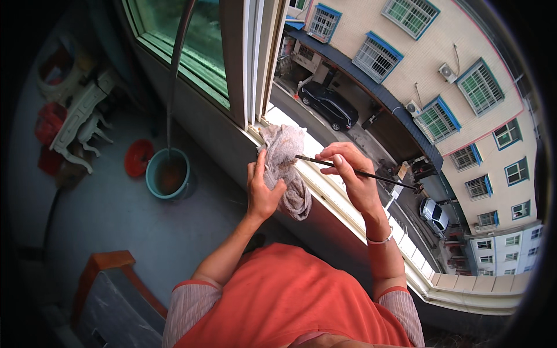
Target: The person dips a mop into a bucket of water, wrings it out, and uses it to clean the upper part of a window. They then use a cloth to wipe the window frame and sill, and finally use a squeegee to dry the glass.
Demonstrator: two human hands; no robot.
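Indoors, grey floor (116,214), open window (255,64).

Grey floor (122,214), open window frame (249,58), teal bucket (168,174), daylit street (371,139) below

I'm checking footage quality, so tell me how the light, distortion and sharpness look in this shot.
Head view: daylight floods the street and the window sill, while the room floor by the teal bucket sits dimmer; fisheye bends the building across the street, and the corners go black; the left hand, rag, right hand and thin brush look sharp.
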